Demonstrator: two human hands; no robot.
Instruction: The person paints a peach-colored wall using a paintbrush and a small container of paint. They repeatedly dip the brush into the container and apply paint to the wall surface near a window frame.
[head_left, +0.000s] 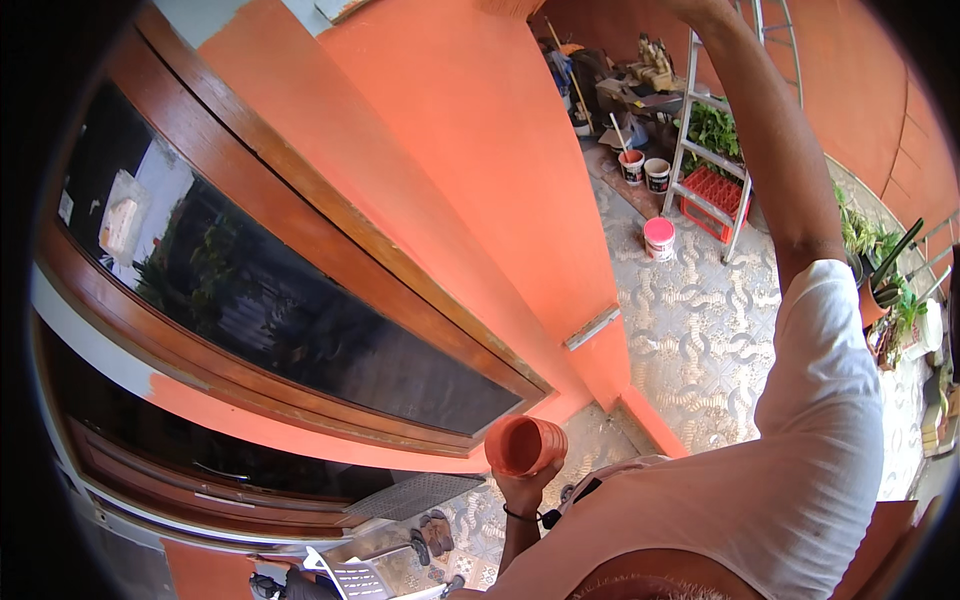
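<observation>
My left hand (525, 491) grips an orange-stained plastic pot (525, 448), its open mouth turned up towards the camera. A dark band circles that wrist. My right arm reaches up past the ladder to the top edge, where only the wrist end of my right hand (686, 6) shows; its fingers are cut off. Left of it, the orange-stained bristles of a paintbrush (511, 6) touch the orange wall (480, 135). Whether my right hand grips the brush is out of view. Pale unpainted wall (199, 19) borders the orange paint at the upper left.
A wood-framed window (315, 300) fills the left. An aluminium stepladder (712, 157) stands by a red crate (709, 201), paint buckets (632, 169) and a pink-lidded bucket (659, 241). Potted plants (874, 289) line the right. Below are sandals (435, 532), a white chair (356, 577) and another person (289, 581).
</observation>
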